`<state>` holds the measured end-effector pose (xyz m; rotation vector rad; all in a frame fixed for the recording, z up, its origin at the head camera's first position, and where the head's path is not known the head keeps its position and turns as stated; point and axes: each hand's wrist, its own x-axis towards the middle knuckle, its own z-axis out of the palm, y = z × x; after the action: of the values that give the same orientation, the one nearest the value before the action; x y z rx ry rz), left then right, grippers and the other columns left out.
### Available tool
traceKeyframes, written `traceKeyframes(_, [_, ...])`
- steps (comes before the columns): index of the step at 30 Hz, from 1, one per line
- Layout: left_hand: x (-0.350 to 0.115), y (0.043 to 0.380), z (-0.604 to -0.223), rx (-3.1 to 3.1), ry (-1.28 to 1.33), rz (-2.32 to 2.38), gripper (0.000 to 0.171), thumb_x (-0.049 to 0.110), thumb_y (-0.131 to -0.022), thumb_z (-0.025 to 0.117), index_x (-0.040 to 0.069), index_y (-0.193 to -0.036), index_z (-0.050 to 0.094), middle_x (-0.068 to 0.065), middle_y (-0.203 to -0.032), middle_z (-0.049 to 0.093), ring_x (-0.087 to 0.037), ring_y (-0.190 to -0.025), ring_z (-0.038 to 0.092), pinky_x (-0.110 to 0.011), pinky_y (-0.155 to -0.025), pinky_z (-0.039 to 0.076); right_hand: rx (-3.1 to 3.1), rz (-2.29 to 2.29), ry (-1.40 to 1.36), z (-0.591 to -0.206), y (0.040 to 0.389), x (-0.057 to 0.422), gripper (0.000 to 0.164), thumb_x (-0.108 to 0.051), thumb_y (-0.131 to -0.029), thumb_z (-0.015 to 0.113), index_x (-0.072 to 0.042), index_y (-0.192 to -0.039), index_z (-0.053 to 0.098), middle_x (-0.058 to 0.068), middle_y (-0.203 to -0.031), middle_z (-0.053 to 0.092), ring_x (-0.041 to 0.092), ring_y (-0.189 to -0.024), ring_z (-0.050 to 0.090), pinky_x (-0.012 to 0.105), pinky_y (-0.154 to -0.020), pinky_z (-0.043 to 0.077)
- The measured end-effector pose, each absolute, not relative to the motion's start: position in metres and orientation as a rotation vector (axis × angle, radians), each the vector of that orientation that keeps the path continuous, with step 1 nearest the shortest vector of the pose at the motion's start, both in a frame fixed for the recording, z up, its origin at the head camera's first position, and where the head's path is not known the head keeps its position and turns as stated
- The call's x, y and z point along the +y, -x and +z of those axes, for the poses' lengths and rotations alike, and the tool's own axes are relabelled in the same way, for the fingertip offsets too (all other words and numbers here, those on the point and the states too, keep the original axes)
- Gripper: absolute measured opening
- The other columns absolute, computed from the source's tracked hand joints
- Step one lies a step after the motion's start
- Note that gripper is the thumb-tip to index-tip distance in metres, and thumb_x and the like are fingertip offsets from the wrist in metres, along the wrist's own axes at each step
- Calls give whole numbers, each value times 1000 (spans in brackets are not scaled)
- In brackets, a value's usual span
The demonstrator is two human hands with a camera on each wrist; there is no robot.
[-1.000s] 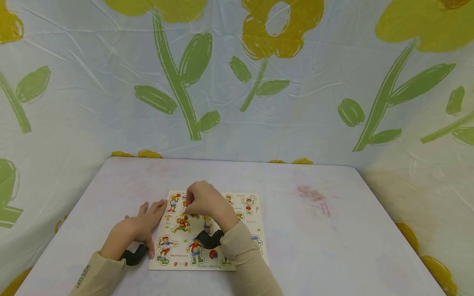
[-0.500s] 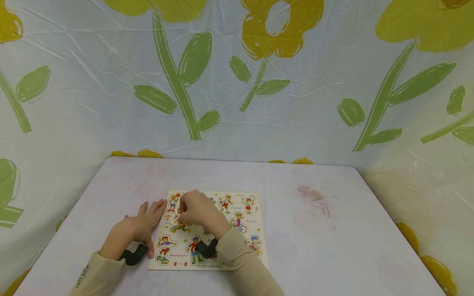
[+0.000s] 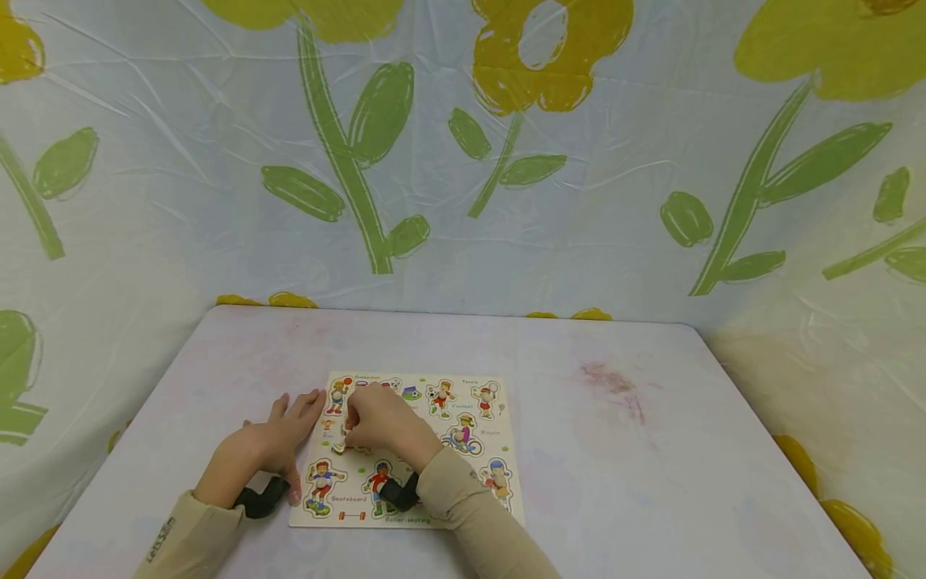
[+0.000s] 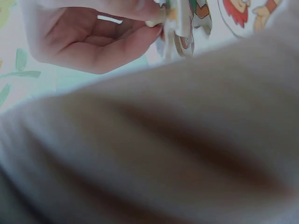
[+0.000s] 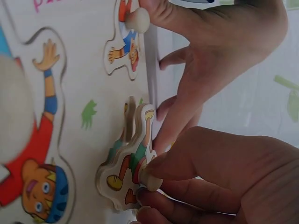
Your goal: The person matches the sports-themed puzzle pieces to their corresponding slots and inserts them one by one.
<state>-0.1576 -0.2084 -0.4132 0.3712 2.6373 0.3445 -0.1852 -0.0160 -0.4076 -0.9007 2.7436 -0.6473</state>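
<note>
A pale wooden knob puzzle board [image 3: 499,446] with printed sports figures lies on the table. Over its left part, my right hand [image 3: 387,426] pinches the round knob [image 5: 152,181] of a runner puzzle piece [image 5: 124,170]. In the right wrist view the piece is lifted and tilted, standing away from the board surface. My left hand [image 3: 268,444] rests at the board's left edge, its fingers spread and its thumb near the lower corner. The left wrist view shows my right hand's fingers [image 4: 103,42] at the piece's edge; a large blurred shape fills the lower part.
Several knobbed figures sit in the board, among them a skateboarder [image 3: 321,486], a footballer [image 3: 440,398] and a cyclist [image 3: 465,434]. The white table [image 3: 622,482] reaches far to the right. A flower-patterned sheet [image 3: 593,201] hangs behind it and at both sides.
My right hand has moved left and toward me over the board with the puzzle piece, uncovering figures along the top and right. My left hand has stayed in place.
</note>
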Motion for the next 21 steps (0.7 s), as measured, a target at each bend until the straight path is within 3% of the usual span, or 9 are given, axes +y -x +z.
traceKeyframes(21, [-208,158,-412,2647,-393,342,149,36,-40,99,-1,-156,14,-25,-160,12,-60,-140,6,-89,-85,18,2732,-661,911,-419,187,-18,22,-11,-75,79,-15,-65,60,-7,-59,51,5,-52,44,17,-46,34])
